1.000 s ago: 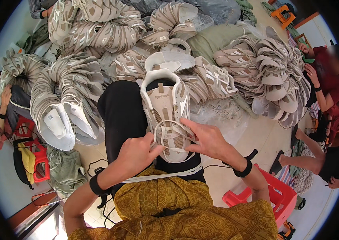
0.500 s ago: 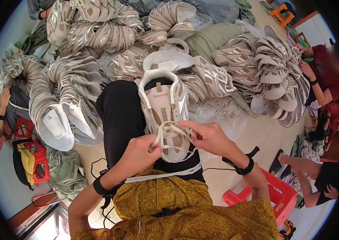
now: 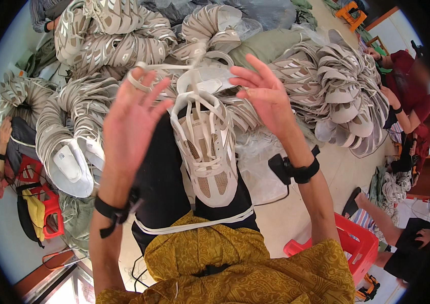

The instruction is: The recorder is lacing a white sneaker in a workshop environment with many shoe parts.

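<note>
A beige and white sneaker upper (image 3: 207, 167) lies over my thighs with its toe toward me. Its shoelace (image 3: 197, 119) is threaded at the lower eyelets, and the loose ends run up over the tongue and into the air. My left hand (image 3: 134, 121) is raised left of the upper, fingers spread, with a loop of lace around or against one fingertip. On the other side my right hand (image 3: 268, 99) is also up, open, with no lace visible in its fingers. A bundle of white laces (image 3: 200, 223) stretches across my lap.
Rows of nested uppers (image 3: 68, 137) lie at left, with more stacks (image 3: 349, 96) at right and beyond my knees. A red plastic stool (image 3: 352, 243) stands at my right. Co-workers sit along both sides, one in a dark red shirt (image 3: 413, 81) handling the right-hand stack.
Both hands have risen from the lace near the toe to the far end of the upper and spread apart, fingers opening. The lace ends have swung away from me over the tongue.
</note>
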The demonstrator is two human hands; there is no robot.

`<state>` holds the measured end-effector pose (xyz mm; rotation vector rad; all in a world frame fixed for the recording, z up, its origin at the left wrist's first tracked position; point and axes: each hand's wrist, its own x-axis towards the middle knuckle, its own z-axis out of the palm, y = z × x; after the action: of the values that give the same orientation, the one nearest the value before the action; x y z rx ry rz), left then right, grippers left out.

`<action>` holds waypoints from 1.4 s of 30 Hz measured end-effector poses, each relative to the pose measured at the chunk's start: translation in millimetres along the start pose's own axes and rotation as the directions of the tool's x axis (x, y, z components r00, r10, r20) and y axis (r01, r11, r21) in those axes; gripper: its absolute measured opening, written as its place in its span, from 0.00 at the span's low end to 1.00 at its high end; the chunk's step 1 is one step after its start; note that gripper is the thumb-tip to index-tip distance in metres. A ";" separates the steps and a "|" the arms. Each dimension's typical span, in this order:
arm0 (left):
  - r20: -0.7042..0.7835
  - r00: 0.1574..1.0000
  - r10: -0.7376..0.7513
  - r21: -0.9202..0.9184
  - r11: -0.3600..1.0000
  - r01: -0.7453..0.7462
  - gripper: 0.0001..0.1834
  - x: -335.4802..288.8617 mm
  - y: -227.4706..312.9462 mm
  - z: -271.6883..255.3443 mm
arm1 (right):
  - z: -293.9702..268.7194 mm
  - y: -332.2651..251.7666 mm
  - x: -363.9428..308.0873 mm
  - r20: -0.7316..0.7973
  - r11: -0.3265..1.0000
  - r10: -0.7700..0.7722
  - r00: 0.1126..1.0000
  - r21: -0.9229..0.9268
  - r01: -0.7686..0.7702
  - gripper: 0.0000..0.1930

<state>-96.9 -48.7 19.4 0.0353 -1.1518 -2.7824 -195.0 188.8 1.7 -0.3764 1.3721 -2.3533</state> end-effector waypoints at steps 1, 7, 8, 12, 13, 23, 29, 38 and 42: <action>-0.070 0.996 -0.051 0.109 0.992 0.059 0.28 6.9 14.7 -17.8 | -1.5 -1.8 0.3 0.015 1.000 -0.002 1.000 0.004 0.002 0.35; -0.311 0.950 0.000 0.691 0.686 0.226 0.17 -2.3 36.5 -46.3 | -4.8 26.3 -55.9 0.154 0.781 0.245 0.957 -0.617 -0.101 0.23; -0.303 0.953 0.023 0.815 0.525 0.246 0.14 -4.2 34.1 -46.3 | 5.8 28.1 -65.6 0.231 0.702 0.206 0.951 -0.711 0.020 0.21; -0.157 0.972 0.174 0.987 0.057 0.149 0.12 -15.1 20.9 -28.5 | 20.3 43.6 -73.3 0.666 0.161 -0.084 0.741 -0.725 0.670 0.19; -0.094 0.977 0.191 0.990 -0.087 0.112 0.11 -17.2 19.0 -26.0 | 26.3 45.3 -73.3 0.685 0.105 -0.050 0.727 -0.720 0.686 0.18; -0.007 1.000 0.027 0.989 0.147 0.003 0.07 -49.8 44.5 19.5 | 51.4 44.1 -73.4 0.646 -0.249 0.152 0.748 -0.708 0.661 0.22; 0.559 0.828 -0.052 0.533 0.787 -0.311 0.06 -81.1 94.1 99.3 | 51.8 41.3 -63.7 0.615 -0.031 0.263 0.743 -0.764 0.644 0.11; 0.745 0.628 0.227 -0.028 0.950 -0.310 0.11 -88.8 109.6 145.9 | 50.2 45.5 -58.5 0.502 -0.009 0.367 0.783 -0.840 0.543 0.26; 0.717 0.653 0.245 -0.045 0.951 -0.307 0.11 -93.3 108.9 146.3 | 50.3 41.9 -59.9 0.488 0.027 0.400 0.776 -0.853 0.522 0.27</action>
<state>-2.8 -10.2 197.3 -1.2249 -1.2492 -2.4867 -112.7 158.9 -12.6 -1.4987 2.3656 -0.4529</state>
